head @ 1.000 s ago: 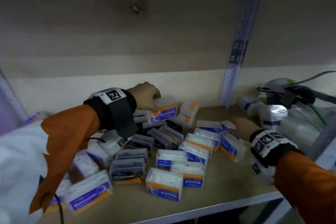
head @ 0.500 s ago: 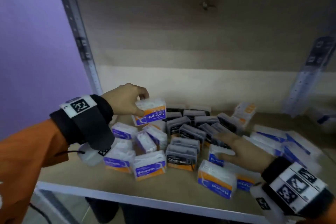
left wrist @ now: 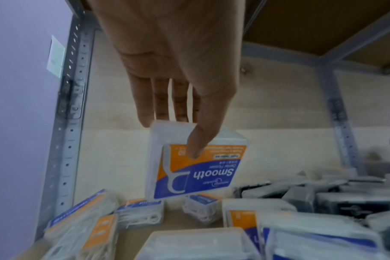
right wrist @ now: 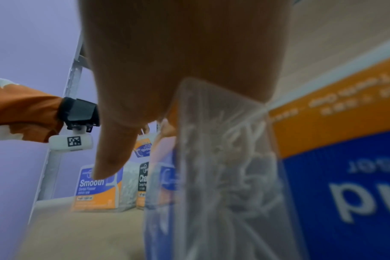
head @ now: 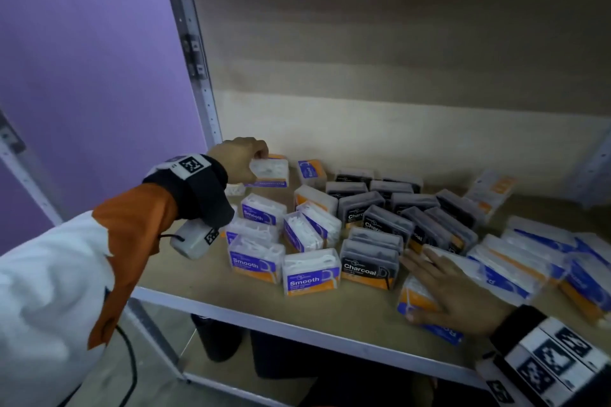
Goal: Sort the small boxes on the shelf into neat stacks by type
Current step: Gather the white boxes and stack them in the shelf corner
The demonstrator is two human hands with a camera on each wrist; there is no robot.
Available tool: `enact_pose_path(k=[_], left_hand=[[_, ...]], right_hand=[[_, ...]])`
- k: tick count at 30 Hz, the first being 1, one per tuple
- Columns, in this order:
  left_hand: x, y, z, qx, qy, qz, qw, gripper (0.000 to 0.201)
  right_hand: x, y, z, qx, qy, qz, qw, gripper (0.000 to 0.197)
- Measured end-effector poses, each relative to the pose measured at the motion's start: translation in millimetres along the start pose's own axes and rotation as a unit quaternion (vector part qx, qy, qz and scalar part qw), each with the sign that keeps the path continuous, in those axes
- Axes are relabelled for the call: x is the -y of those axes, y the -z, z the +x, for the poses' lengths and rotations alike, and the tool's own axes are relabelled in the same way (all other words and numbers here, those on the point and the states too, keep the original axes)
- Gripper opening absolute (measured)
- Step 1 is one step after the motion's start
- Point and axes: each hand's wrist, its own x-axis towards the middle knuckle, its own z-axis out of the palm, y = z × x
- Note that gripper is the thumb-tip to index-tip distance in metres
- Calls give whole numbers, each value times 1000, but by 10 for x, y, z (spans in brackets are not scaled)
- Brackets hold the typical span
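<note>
**A:** How far had you got with the shelf [head: 330, 311] at that point?

**B:** Judging by the layout, you were early on. The boxes had been roughly herded by type but nothing was stacked. The dark Charcoal boxes [head: 396, 225] made the biggest cluster, crowded together mid-shelf, many tilted against each other. The Round boxes [head: 515, 261] lay toppled and overlapping toward the right. The Smooth boxes [head: 258, 241] sat at the left front, some upright, some leaning.

**A:** And what were your hands doing?

**B:** Your left hand [head: 239, 158] had one Smooth box [left wrist: 196, 163] pinched from above, thumb on the label face and fingers behind it, held over the back left corner of the shelf beside the metal upright [head: 195, 59]. Whether it had touched down, I couldn't tell. Your right hand [head: 453, 291] lay flat with fingers spread, pressing on a Round box [head: 417, 299] near the front edge, gripping nothing.

**A:** So what was left?

**B:** Nearly everything, I'd say: each kind needed squaring up and stacking. One stray Round box [head: 310, 172] also stood at the back, next to the box you held.
</note>
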Motion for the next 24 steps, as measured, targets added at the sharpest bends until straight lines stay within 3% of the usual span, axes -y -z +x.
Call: enact_pose_path(k=[7,12,17,21,24], left_hand=[[-14,-142,338,64,12,67,996,44],[67,-215,464,118,30,88,989,39],[148,-273,526,149,31,89,984,46],[162,-299,575,184,28,122,975,49],[179,-368,647,200,31,153,967,49]], right_hand=[[38,6,-25,-2,-13,-1,1000,96],[51,19,-29,-1,-13,-4,1000,96],[40,12,-16,2,-13,-6,1000,98],[14,10,-10,6,-5,-7,1000,111],[-3,-4,-10,2,-2,2,1000,108]])
